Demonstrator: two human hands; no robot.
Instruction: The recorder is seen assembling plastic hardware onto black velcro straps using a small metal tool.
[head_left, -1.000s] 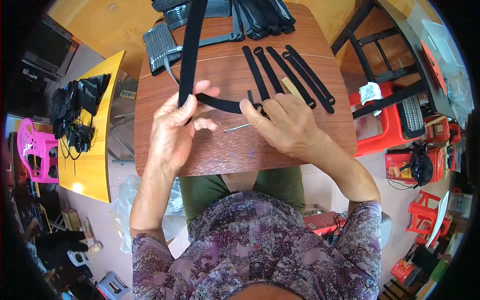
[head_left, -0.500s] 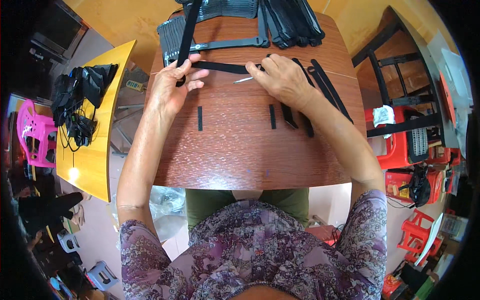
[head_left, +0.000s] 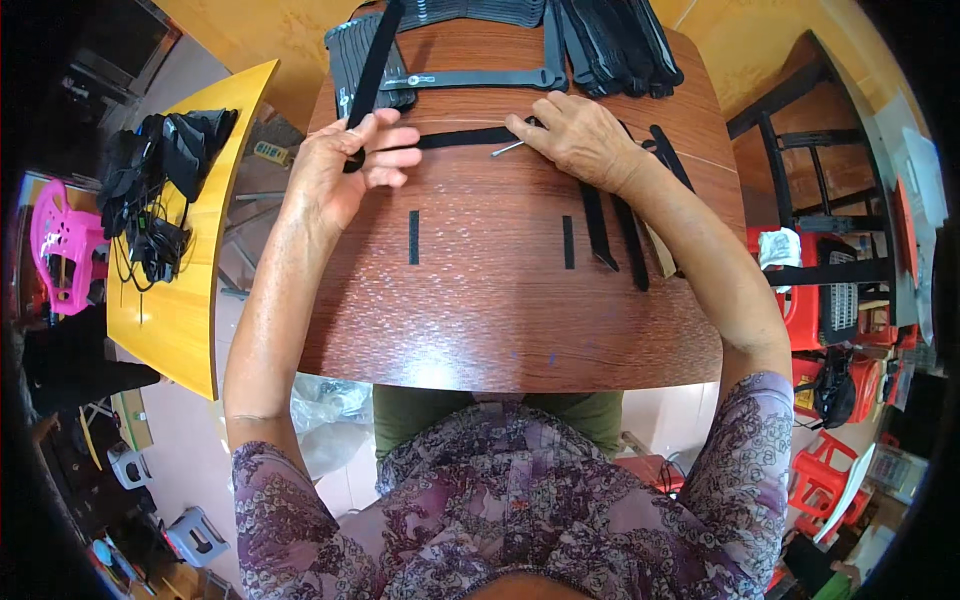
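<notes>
A long black strap (head_left: 465,137) stretches between my hands above the table. My left hand (head_left: 335,170) pinches it by a loop between thumb and forefinger, the other fingers spread. From that hand one length of the strap rises toward the far left. My right hand (head_left: 580,140) is closed over the strap's other end and over a thin metal rod-like tool (head_left: 507,149), whose tip points left. What its curled fingers do underneath is hidden. More black straps (head_left: 628,240) lie below and beside my right hand.
Two short black strips (head_left: 414,237) are on the brown table (head_left: 490,320). Stacked grey-black straps (head_left: 360,65) and dark bundles (head_left: 620,50) fill its far side. A yellow table (head_left: 190,330) with black items stands left; red stools (head_left: 830,475) are at right.
The table and its contents appear slightly farther right. My left hand's free fingers have spread a little more, while both hands keep hold of the strap.
</notes>
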